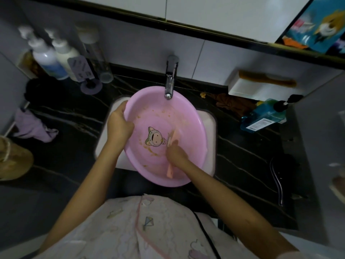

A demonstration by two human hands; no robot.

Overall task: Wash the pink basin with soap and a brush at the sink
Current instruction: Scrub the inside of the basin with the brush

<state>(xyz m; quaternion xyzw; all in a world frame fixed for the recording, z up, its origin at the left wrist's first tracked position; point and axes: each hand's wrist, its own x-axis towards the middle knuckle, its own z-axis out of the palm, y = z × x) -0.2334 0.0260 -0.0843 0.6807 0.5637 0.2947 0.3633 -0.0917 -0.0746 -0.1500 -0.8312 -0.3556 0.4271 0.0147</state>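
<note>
A pink basin [179, 116] with a cartoon figure on its bottom lies tilted over the white sink [210, 128], under the chrome tap [170, 81]. Orange-brown smears dot its inside. My left hand [119, 124] grips the basin's left rim. My right hand [177, 155] holds an orange-pink brush [172, 139] by its handle, the brush head pressed against the basin floor just right of the cartoon. The brush head looks blurred.
Black marbled counter [74, 116] surrounds the sink. Pump bottles [50, 58] stand back left, a purple cloth [35, 126] lies at left. A blue soap bottle [265, 114], brown rag [231, 103] and a wooden brush [267, 79] on a white box sit at right.
</note>
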